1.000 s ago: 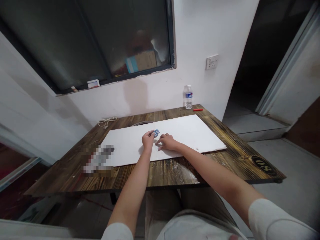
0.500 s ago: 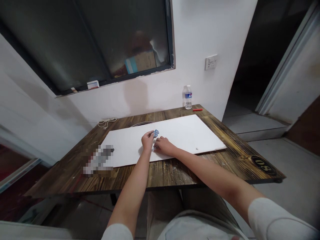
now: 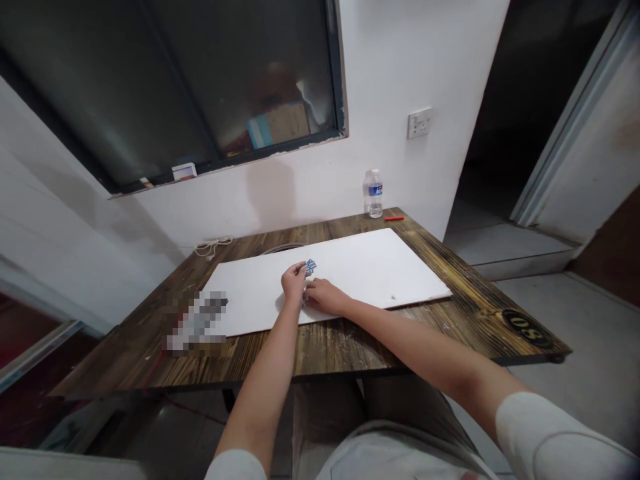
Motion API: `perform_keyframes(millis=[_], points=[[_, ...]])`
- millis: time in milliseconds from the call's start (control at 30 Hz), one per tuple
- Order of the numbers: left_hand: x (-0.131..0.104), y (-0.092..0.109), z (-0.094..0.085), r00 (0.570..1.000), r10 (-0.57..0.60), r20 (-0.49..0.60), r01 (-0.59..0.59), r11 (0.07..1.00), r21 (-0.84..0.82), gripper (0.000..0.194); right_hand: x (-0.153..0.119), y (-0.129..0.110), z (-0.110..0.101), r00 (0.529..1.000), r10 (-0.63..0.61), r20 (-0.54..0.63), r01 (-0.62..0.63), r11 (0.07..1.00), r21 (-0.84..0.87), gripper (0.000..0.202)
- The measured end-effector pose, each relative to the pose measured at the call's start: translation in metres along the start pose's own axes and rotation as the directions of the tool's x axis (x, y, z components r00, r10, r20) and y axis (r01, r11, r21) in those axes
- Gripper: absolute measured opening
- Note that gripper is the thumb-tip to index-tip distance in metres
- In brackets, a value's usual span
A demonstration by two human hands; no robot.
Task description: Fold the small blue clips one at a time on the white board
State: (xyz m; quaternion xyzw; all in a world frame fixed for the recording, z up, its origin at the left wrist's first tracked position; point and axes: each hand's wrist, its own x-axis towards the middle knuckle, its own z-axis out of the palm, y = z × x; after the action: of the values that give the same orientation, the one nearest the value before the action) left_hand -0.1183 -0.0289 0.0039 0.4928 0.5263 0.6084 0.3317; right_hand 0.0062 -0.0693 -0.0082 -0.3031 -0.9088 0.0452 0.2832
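My left hand (image 3: 293,281) is closed, thumb and fingers pinching a small flat blue-and-white piece (image 3: 311,268) with a jagged outline. It is held just over the white board (image 3: 367,263); its kind is too small to tell. Close by on the right, my right hand (image 3: 325,297) lies low over the board with its fingers curled toward my left wrist. A tiny pale bit shows by those fingertips, but what it is cannot be made out.
The board lies on a dark wooden table (image 3: 425,333). A water bottle (image 3: 375,195) and a red pen-like stick (image 3: 394,219) stand and lie at the back right. A white cord (image 3: 214,247) is at the back left. A blurred-out item (image 3: 200,320) covers the board's left end.
Both hands stay nearly in place. The blue-and-white piece has turned slightly in my left fingers, and the view has shifted a little.
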Motion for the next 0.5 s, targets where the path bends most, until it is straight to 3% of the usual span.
perform_keyframes(millis=[333, 500], points=[[0.003, -0.004, -0.001, 1.000, 0.011, 0.011, -0.011, 1.000, 0.016, 0.028, 0.004, -0.002, 0.005, 0.981, 0.167, -0.095, -0.142, 0.963, 0.228, 0.014], [0.006, -0.007, -0.004, 0.999, 0.032, -0.026, -0.031, 0.999, 0.027, 0.027, 0.002, 0.008, -0.015, 0.901, 0.361, -0.239, -0.277, 0.905, 0.324, 0.023]])
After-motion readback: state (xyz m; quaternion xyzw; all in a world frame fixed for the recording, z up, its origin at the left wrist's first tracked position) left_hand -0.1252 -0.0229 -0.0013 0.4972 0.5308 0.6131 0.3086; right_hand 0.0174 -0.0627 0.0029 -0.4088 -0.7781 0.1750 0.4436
